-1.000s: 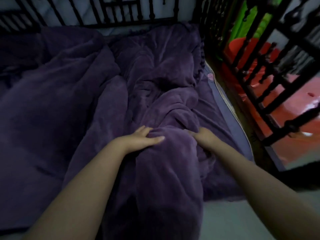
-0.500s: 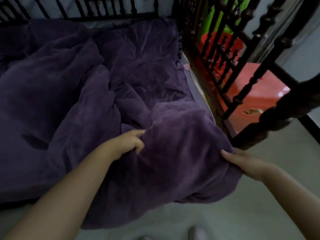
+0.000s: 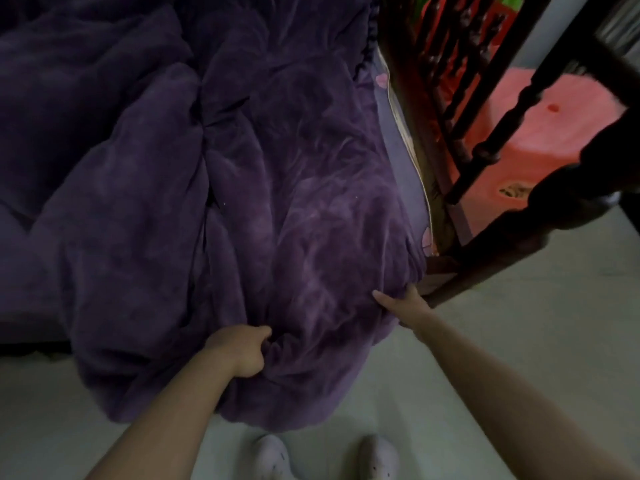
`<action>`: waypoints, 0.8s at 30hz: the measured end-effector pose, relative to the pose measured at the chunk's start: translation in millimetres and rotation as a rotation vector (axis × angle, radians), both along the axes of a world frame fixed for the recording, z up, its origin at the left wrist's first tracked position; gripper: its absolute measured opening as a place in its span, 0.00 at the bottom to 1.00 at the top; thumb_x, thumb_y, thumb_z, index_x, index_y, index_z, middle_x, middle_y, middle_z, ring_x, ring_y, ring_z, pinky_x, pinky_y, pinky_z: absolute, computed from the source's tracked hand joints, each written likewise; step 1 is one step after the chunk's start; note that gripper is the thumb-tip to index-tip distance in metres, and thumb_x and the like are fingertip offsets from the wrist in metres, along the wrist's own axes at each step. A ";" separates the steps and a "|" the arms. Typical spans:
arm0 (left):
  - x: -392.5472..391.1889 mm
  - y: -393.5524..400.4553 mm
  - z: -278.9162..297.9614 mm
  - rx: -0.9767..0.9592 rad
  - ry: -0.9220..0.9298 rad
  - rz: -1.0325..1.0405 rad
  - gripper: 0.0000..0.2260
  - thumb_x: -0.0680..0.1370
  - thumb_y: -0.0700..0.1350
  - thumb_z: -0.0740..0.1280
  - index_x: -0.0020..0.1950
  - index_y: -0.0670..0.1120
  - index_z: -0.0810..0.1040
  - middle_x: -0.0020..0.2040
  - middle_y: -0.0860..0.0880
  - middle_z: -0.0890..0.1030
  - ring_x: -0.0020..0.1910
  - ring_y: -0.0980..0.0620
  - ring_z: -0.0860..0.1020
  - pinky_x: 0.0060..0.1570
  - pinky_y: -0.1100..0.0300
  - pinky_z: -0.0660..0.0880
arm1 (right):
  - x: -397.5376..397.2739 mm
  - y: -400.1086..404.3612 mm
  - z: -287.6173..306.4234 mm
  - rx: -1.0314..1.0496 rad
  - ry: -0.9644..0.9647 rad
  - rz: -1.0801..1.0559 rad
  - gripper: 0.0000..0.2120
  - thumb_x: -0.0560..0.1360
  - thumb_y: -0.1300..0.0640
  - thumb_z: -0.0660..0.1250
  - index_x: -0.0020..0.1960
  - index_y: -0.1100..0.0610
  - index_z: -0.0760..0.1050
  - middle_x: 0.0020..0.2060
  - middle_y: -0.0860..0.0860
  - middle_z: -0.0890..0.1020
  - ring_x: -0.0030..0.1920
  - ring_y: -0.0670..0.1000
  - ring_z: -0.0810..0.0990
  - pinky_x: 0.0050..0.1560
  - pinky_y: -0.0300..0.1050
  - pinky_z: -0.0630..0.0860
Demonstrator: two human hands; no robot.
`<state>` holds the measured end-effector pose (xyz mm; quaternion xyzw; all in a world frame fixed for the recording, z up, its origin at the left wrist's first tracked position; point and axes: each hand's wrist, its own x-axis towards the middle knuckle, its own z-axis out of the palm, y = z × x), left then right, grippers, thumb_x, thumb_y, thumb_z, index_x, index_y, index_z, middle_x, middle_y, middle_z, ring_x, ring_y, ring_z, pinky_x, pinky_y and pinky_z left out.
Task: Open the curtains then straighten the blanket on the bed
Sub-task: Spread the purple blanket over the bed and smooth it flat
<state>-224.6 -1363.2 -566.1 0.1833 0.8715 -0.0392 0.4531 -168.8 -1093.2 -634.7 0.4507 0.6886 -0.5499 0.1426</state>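
Note:
A thick purple blanket (image 3: 194,174) lies rumpled over the bed and hangs over its near edge toward the floor. My left hand (image 3: 240,349) is clenched on a fold of the blanket at the overhanging part. My right hand (image 3: 403,304) grips the blanket's right corner beside the bed's dark wooden corner post (image 3: 491,251). A strip of lilac sheet (image 3: 401,157) shows along the bed's right side. No curtains are in view.
The dark turned-wood bed railing (image 3: 460,84) runs along the right side. Behind it stands a red plastic stool (image 3: 540,123). Pale floor (image 3: 519,323) lies in front of the bed, with my two white shoes (image 3: 273,457) at the bottom edge.
Both hands have pulled the blanket toward the bed's near edge and down over it. My right hand moved out to the right corner, and the view tilted down to show my shoes.

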 end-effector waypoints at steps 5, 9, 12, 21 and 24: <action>22.8 6.6 -10.8 -0.081 0.198 0.030 0.17 0.72 0.42 0.59 0.60 0.46 0.63 0.53 0.46 0.78 0.51 0.46 0.78 0.41 0.57 0.70 | -1.1 0.9 -31.9 0.083 0.031 -0.171 0.30 0.64 0.51 0.76 0.61 0.62 0.71 0.58 0.60 0.77 0.57 0.61 0.77 0.59 0.58 0.75; 28.7 12.0 -13.2 -0.142 0.265 0.062 0.15 0.74 0.45 0.59 0.60 0.47 0.69 0.60 0.45 0.76 0.59 0.44 0.75 0.52 0.54 0.73 | 3.5 16.2 -24.5 0.137 0.105 0.067 0.06 0.71 0.58 0.69 0.38 0.58 0.75 0.35 0.57 0.77 0.32 0.52 0.74 0.35 0.41 0.74; 37.7 19.5 -11.6 -0.073 0.406 -0.029 0.14 0.75 0.44 0.59 0.59 0.45 0.72 0.59 0.43 0.74 0.59 0.43 0.72 0.54 0.53 0.73 | 16.5 23.3 5.3 -0.033 0.218 0.110 0.10 0.74 0.65 0.65 0.35 0.56 0.74 0.29 0.49 0.78 0.27 0.46 0.77 0.24 0.29 0.72; 13.6 34.5 111.6 0.573 0.297 0.331 0.15 0.72 0.33 0.64 0.56 0.42 0.80 0.59 0.44 0.81 0.60 0.47 0.77 0.56 0.62 0.71 | 43.1 36.0 206.0 -0.381 0.925 -0.015 0.06 0.66 0.63 0.65 0.37 0.57 0.81 0.28 0.45 0.85 0.32 0.43 0.82 0.37 0.33 0.79; 3.7 48.3 156.0 0.333 0.207 0.128 0.20 0.68 0.28 0.60 0.55 0.43 0.79 0.50 0.45 0.80 0.49 0.48 0.76 0.40 0.65 0.72 | 53.9 34.1 248.6 -0.247 0.987 0.113 0.08 0.64 0.64 0.68 0.42 0.55 0.78 0.29 0.44 0.84 0.33 0.43 0.81 0.39 0.36 0.79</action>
